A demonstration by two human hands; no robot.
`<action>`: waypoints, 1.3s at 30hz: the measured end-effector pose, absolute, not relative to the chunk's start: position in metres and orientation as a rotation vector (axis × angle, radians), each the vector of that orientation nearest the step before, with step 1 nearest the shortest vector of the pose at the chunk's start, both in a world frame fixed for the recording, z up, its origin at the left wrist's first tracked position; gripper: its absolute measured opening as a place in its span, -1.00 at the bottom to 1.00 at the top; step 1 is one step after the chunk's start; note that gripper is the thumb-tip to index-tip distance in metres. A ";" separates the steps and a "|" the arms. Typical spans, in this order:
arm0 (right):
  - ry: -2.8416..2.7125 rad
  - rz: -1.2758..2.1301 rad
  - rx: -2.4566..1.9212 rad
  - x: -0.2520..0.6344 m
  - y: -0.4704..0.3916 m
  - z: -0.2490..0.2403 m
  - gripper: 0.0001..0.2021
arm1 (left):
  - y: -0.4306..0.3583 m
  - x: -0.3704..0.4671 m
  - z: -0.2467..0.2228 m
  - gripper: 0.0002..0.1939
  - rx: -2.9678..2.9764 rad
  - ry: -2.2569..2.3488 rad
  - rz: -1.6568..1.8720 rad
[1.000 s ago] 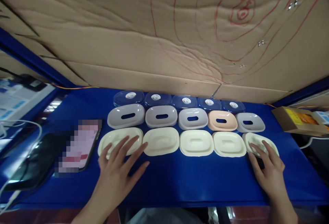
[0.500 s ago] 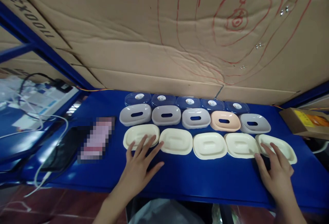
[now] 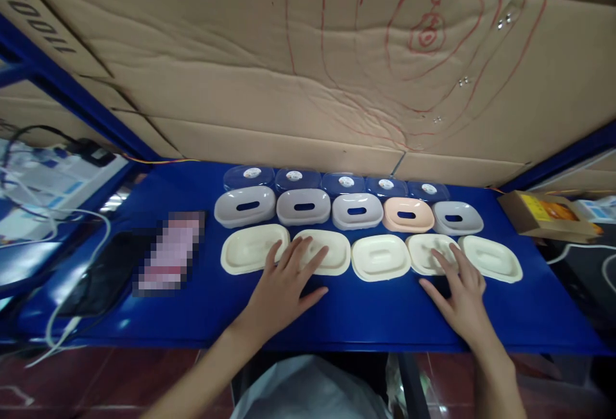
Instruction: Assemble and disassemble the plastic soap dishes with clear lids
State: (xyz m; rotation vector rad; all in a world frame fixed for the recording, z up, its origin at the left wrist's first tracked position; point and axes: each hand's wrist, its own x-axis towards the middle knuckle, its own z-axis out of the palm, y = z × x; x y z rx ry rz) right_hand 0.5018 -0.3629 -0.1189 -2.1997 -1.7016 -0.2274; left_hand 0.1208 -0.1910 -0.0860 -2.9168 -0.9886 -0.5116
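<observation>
My left hand (image 3: 283, 284) is open, its spread fingertips over the second cream oval tray (image 3: 337, 255) from the left. Beside it, the leftmost cream tray (image 3: 243, 252) lies partly behind my fingers. My right hand (image 3: 459, 294) is also open, fingers over the fourth cream tray (image 3: 418, 253); contact I cannot tell. Between the hands is the middle cream tray (image 3: 380, 258), and the rightmost one (image 3: 493, 260) lies past my right hand. Behind them runs a row of slotted oval dishes, mostly grey (image 3: 303, 219), one peach (image 3: 409, 221). Clear lids (image 3: 344, 185) with round stickers form the back row.
A pixelated pink item (image 3: 168, 255) and a dark phone-like device (image 3: 108, 271) with a white cable lie left on the blue table (image 3: 366, 323). An open cardboard box (image 3: 543, 223) stands at right. A cardboard wall (image 3: 231, 98) with red drawn rings rises behind.
My left hand has moved right from the first cream tray to the second. My right hand has shifted left from the rightmost tray to the fourth. The camera view has shifted slightly.
</observation>
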 end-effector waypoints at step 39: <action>-2.629 0.188 -1.276 0.361 -0.274 -0.055 -0.50 | -0.194 0.020 -0.098 -0.55 -2.579 -1.487 -0.813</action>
